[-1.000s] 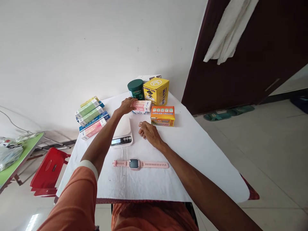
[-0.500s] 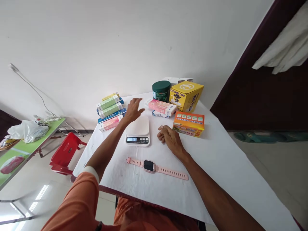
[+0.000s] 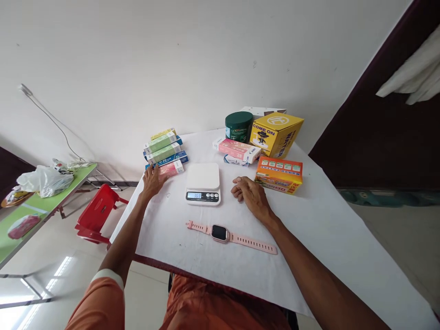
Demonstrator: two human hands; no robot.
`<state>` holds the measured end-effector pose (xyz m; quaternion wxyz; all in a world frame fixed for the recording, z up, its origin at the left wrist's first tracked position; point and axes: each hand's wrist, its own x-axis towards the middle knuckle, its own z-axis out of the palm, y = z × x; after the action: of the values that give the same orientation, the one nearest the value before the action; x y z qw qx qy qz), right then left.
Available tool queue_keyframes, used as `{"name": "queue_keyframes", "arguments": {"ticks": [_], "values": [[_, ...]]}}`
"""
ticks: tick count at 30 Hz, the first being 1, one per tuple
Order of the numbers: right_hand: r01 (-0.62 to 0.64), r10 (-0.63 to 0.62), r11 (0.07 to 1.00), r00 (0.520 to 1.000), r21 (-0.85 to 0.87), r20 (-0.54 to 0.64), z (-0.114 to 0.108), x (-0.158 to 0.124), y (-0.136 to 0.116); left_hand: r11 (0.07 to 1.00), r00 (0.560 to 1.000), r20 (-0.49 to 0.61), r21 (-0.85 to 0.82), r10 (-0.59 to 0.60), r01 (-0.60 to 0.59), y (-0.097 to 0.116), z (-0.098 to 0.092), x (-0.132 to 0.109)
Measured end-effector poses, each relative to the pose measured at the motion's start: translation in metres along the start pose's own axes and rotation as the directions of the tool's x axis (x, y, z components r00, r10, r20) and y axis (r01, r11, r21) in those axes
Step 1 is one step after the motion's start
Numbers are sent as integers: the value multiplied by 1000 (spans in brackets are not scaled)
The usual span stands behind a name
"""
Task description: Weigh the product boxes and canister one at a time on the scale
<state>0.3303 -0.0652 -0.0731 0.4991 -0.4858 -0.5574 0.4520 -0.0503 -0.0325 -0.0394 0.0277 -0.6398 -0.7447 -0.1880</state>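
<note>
My left hand (image 3: 152,180) lies at the table's left side, its fingers spread on the near end of a pink box (image 3: 172,168), the nearest of a row of slim boxes (image 3: 163,147). My right hand (image 3: 249,191) rests on the white tablecloth (image 3: 309,220) with its fingers curled under, holding nothing. It sits between a white kitchen scale (image 3: 203,182) with a lit display and an orange box (image 3: 279,174). A pink smartwatch (image 3: 222,233) lies flat in front of the scale. Behind the scale, another pink box (image 3: 237,150) lies on top of a white-and-blue one.
A green tin (image 3: 239,126) and a yellow carton (image 3: 277,132) stand at the table's back. Left of the table are a red chair (image 3: 98,213) and a green table (image 3: 34,204) with a plastic bag (image 3: 44,180). A dark door (image 3: 378,137) is at right.
My left hand has let go of the pink box behind the scale and swung left to the pink box in the row. The right hand has stayed put. My view shifted left.
</note>
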Motion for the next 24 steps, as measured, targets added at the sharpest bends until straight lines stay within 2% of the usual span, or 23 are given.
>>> {"name": "queue_keyframes", "arguments": {"ticks": [3, 7, 10, 15, 19, 22, 24], "values": [[4, -4, 1000, 1000, 0, -12, 0, 1, 2, 999, 999, 24, 28, 35, -36, -1, 11, -9], [-6, 6, 1000, 1000, 13, -14, 1, 3, 4, 998, 998, 10, 40, 54, -54, -3, 14, -14], [4, -4, 1000, 1000, 8, -7, 1, 2, 3, 996, 998, 30, 65, 59, -61, -1, 10, -19], [5, -5, 1000, 1000, 17, -18, 1, 2, 2, 979, 995, 77, 189, 59, -73, 14, 0, -32], [10, -10, 1000, 1000, 22, -9, 1, 2, 3, 976, 995, 95, 213, 32, -52, 22, -11, -34], [1, -1, 1000, 1000, 23, -13, 1, 1, 4, 986, 999, 40, 168, 9, -15, 23, -23, -22], [-9, 9, 1000, 1000, 18, -19, 1, 0, 4, 991, 998, -70, 135, 0, 9, 25, -33, -6]]}}
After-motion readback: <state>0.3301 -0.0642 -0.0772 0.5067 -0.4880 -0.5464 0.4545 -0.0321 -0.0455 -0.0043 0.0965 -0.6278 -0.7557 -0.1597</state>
